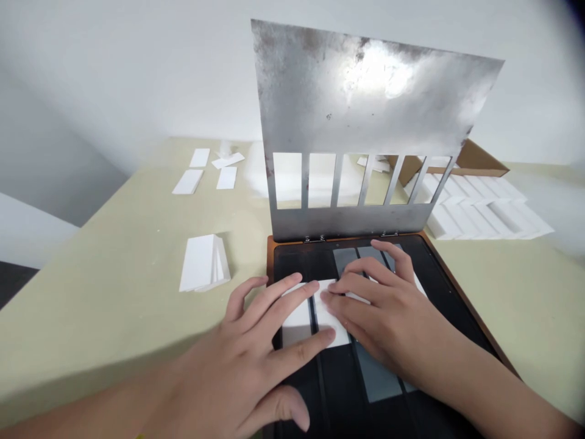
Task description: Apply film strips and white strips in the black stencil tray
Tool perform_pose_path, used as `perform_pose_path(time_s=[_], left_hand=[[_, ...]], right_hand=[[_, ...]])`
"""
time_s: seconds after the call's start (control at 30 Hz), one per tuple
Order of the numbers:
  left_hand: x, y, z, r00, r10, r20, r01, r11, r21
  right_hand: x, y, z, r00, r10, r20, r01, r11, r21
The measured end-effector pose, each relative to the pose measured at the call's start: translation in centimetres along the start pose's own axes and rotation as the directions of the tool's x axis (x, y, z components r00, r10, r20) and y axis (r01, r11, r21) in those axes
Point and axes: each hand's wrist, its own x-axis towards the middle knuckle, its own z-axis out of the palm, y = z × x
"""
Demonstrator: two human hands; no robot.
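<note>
On the black board point(297, 262), we are smoothing white cards point(329, 323) into place: our left hand point(237, 360) and right hand point(393, 311) rest open on them, gripping nothing, the slotted steel plate point(347, 103) raised behind

Left hand point(242, 360), right hand point(393, 317): bare, short-nailed. Left forearm point(82, 417): uncovered, small yellow fleck point(139, 436) near wrist.
</note>
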Motion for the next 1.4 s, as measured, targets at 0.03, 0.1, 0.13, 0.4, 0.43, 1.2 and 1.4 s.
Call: perform_pose_path(time_s=[0.03,0.1,0.13,0.4,0.43,1.2,1.4], left_hand=[[0.0,0.0,0.0,1.0,0.005,0.005,-0.005,1.0,0.01],[0.0,0.0,-0.1,1.0,0.015,0.006,-0.015,1.0,0.022],[0.0,0.0,-0.2,1.0,0.02,0.004,-0.02,1.0,0.022],[0.1,-0.6,-0.1,0.999,0.033,0.022,-0.031,0.996,-0.081],[0.2,-0.7,-0.1,0.999,0.047,0.017,-0.045,0.994,-0.102],[6.0,1.5,0.4,0.974,0.0,-0.228,-0.026,0.994,-0.111],[6.1,1.0,0.2,0.986,0.055,-0.155,-0.072,0.992,-0.106]], right_hand=[[0.0,0.0,0.0,1.0,-0.001,-0.002,0.001,1.0,0.0],[0.0,0.0,-0.1,1.0,-0.005,-0.001,0.005,1.0,-0.002],[0.1,0.0,-0.2,1.0,-0.008,0.003,0.008,1.0,-0.002],[0.4,-0.7,-1.6,0.99,0.014,0.143,-0.036,0.987,0.159],[0.4,-0.9,-2.1,0.989,0.02,0.148,-0.048,0.98,0.193],[-3.3,4.0,-3.0,0.998,0.036,0.057,-0.05,0.964,0.262],[-3.5,4.0,-2.8,0.998,0.017,0.064,-0.029,0.979,0.199]])
